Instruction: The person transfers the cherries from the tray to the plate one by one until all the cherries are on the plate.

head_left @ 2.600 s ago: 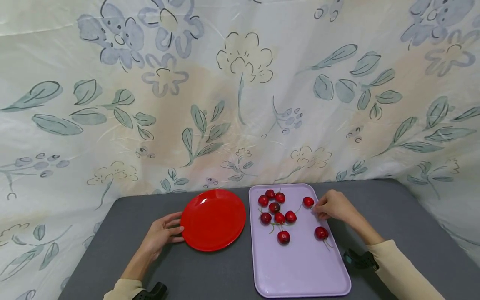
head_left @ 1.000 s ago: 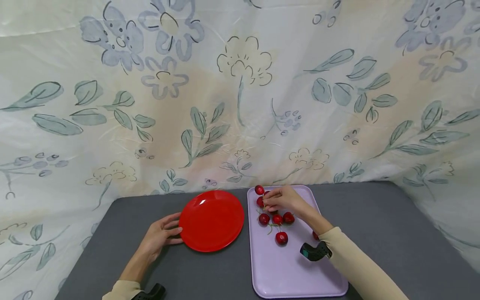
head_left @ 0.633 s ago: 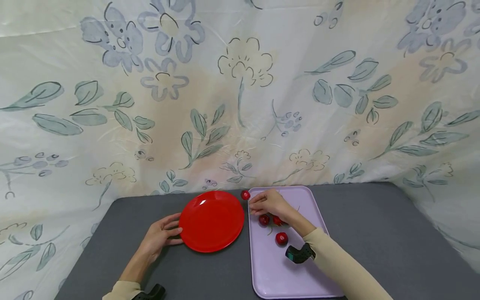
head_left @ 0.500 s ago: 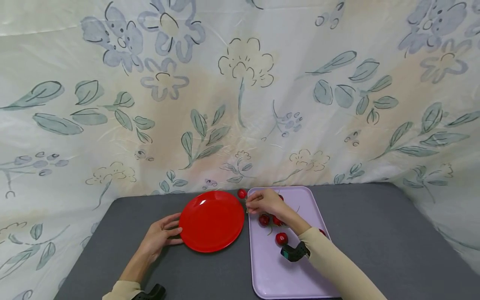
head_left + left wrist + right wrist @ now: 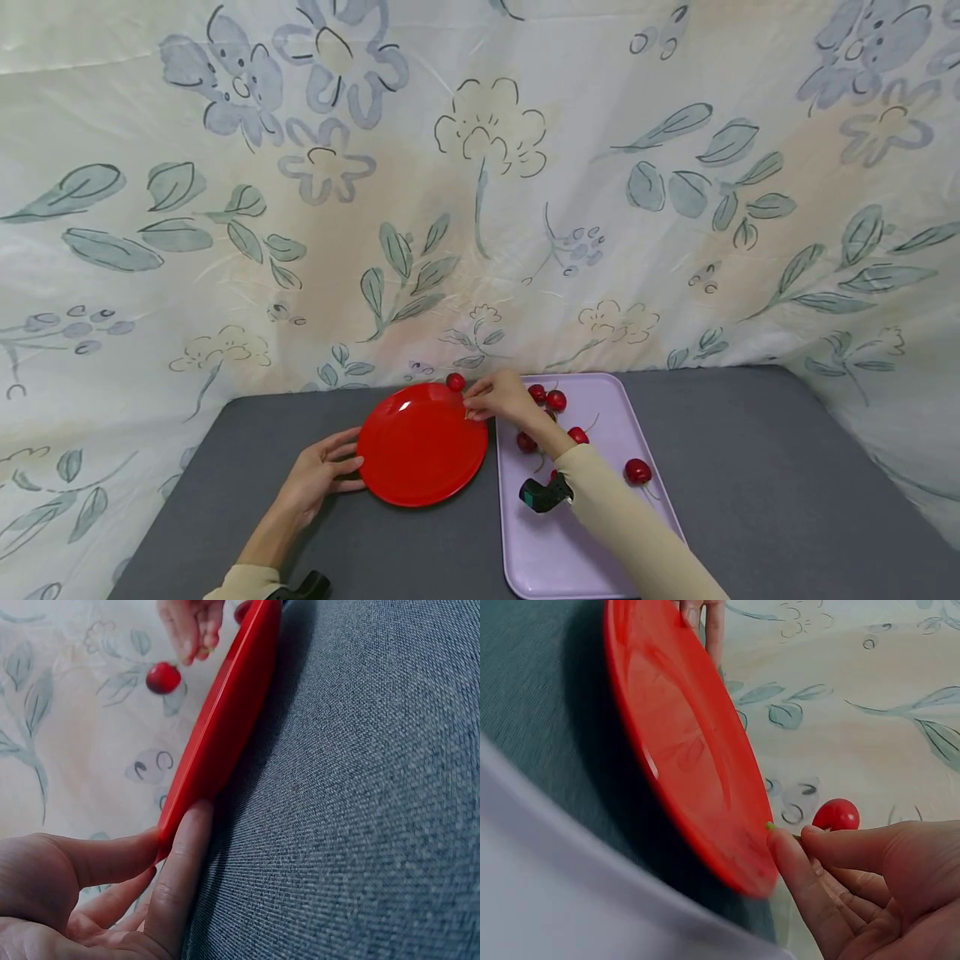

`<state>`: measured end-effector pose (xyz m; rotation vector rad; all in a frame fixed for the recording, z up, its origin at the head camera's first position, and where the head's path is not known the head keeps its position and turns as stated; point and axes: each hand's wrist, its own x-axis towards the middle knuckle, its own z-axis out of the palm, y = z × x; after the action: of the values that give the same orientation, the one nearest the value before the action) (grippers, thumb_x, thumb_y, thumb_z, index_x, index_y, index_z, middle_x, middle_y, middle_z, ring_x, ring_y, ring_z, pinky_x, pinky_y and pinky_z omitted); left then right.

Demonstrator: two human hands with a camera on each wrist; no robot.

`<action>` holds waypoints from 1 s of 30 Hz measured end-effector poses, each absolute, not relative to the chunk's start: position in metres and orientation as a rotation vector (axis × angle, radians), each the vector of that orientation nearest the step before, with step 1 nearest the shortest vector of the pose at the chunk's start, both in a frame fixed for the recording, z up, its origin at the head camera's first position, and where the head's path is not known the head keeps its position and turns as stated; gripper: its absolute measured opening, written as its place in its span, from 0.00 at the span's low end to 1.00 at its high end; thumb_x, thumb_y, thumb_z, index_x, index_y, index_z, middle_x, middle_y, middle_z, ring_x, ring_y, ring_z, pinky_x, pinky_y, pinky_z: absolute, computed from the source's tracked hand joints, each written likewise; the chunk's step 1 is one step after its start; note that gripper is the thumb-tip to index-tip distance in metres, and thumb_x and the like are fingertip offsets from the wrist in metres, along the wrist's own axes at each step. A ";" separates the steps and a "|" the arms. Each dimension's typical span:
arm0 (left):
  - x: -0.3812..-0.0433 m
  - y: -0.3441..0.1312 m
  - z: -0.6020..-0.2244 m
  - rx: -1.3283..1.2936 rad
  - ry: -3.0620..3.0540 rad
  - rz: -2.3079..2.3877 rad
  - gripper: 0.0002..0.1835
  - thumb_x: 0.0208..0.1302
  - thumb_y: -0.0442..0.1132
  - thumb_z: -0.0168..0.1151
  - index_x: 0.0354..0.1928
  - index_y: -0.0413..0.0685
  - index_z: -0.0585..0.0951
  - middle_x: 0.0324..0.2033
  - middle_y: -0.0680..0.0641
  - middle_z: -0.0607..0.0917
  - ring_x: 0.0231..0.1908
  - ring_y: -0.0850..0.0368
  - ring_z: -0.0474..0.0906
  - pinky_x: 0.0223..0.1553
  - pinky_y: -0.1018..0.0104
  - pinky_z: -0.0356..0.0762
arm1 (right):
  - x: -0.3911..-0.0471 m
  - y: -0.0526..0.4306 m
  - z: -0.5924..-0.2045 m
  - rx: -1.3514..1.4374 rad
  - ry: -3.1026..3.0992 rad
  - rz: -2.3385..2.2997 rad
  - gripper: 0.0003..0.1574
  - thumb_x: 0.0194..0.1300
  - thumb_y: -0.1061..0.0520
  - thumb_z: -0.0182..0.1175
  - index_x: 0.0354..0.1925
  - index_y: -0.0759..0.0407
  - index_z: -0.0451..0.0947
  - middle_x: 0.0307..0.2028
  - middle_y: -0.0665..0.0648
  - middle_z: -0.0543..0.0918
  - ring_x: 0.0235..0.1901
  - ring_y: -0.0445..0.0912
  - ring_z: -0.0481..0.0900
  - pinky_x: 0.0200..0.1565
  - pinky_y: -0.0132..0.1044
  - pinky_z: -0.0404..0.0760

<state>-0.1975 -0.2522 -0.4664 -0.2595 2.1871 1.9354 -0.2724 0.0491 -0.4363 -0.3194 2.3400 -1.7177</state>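
My right hand (image 5: 498, 398) pinches a red cherry (image 5: 455, 382) by its stem, above the far right rim of the red plate (image 5: 423, 450). In the right wrist view the stem's green tip shows between thumb and forefinger, and the cherry (image 5: 837, 815) hangs free of the plate. My left hand (image 5: 318, 471) grips the plate's left rim; in the left wrist view its thumb lies on the upper side and a finger (image 5: 180, 877) underneath. Several more cherries, among them one at the right (image 5: 637, 472), lie on the lilac tray (image 5: 577, 558), some partly hidden by my right arm.
The tray stands on the grey cloth-covered table (image 5: 780, 467), right of the plate with a narrow gap between. A floral curtain (image 5: 480, 208) hangs along the table's back edge. My right forearm (image 5: 630, 517) crosses over the tray.
My right hand has moved from the tray's right side, across the other cherries, leftward to the plate's edge, carrying a cherry by its stem. My left hand and the plate stay in place.
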 end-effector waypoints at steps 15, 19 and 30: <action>-0.193 -0.254 -0.470 -0.229 2.185 1.953 0.29 0.68 0.25 0.55 0.70 0.37 0.65 0.59 0.31 0.75 0.43 0.49 0.84 0.41 0.52 0.85 | -0.266 0.002 -0.448 -0.287 2.388 -1.637 0.07 0.61 0.67 0.66 0.36 0.73 0.85 0.23 0.61 0.85 0.22 0.49 0.86 0.28 0.33 0.85; -0.192 -0.254 -0.470 -0.221 2.179 1.959 0.29 0.68 0.25 0.56 0.70 0.37 0.65 0.60 0.30 0.74 0.44 0.48 0.84 0.40 0.52 0.85 | -0.267 -0.004 -0.451 -0.255 2.402 -1.630 0.06 0.60 0.67 0.66 0.35 0.73 0.85 0.23 0.62 0.85 0.22 0.49 0.86 0.26 0.32 0.84; -0.190 -0.253 -0.471 -0.178 2.161 1.982 0.29 0.68 0.27 0.56 0.70 0.37 0.64 0.60 0.31 0.74 0.45 0.48 0.84 0.41 0.53 0.85 | -0.267 -0.006 -0.453 -0.214 2.472 -1.566 0.06 0.61 0.65 0.67 0.31 0.71 0.87 0.21 0.58 0.85 0.20 0.46 0.85 0.26 0.30 0.84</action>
<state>-0.1902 -0.2533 -0.4706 -0.1777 2.1614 1.9824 -0.2669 -0.0060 -0.4533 -0.2144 2.4716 -1.5659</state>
